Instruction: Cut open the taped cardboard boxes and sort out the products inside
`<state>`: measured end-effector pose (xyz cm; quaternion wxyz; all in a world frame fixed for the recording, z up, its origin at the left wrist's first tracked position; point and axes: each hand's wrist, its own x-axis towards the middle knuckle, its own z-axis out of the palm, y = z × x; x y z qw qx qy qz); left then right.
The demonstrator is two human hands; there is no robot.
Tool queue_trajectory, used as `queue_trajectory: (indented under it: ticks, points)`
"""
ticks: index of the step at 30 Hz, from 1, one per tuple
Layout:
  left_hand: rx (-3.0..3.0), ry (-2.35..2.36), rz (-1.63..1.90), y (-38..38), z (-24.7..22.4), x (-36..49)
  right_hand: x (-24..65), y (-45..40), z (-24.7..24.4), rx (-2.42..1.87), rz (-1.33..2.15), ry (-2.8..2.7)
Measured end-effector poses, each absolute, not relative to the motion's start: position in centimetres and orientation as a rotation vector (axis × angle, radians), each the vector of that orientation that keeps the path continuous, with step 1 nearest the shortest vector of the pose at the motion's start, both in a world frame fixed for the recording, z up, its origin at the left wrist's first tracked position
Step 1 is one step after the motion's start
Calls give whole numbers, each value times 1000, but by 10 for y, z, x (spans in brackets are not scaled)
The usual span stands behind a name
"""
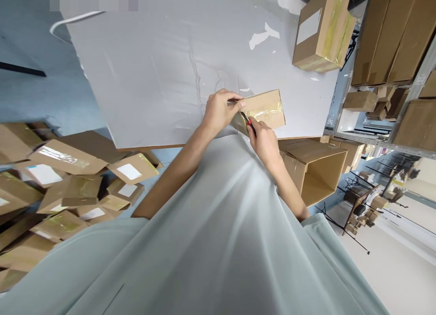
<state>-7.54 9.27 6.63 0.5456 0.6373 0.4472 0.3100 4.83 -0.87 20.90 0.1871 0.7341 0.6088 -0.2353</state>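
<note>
A small cardboard box (269, 101) with clear yellowish tape along it lies near the table's front edge. My left hand (220, 108) grips the box's left end, thumb on the near side and fingers at the far edge. In my right hand (264, 142) is a box cutter (250, 122) with a red and black handle, the fingers wrapped round it. Its tip points up and left at the taped face, close to my left thumb. Whether the blade touches the tape I cannot make out.
A taped carton (311, 35) stands at the table's (146, 78) back right, by torn white paper scraps (264, 35). Cardboard boxes (81, 190) are heaped on the floor at left. An open carton (306, 162) sits below the right edge, near loaded shelves (412, 97).
</note>
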Motion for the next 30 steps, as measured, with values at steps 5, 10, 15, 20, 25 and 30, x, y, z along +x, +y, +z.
queue_trajectory:
  ticks: [5, 10, 15, 20, 25, 30]
  points:
    - [1493, 1133, 745, 92, 75, -73, 25, 1, 215, 2144, -650, 1550]
    - [1490, 1163, 741, 87, 77, -69, 26, -2, 223, 2073, -696, 1478]
    - [1515, 1176, 767, 85, 75, -67, 25, -7, 224, 2063, -654, 1488]
    - [1525, 1187, 782, 79, 73, -66, 25, -24, 222, 2007, -721, 1395]
    - [1572, 1182, 780, 77, 70, -70, 31, -44, 228, 2077, -751, 1423]
    - [1770, 1199, 757, 80, 89, -57, 73, -61, 243, 2387, -698, 1552]
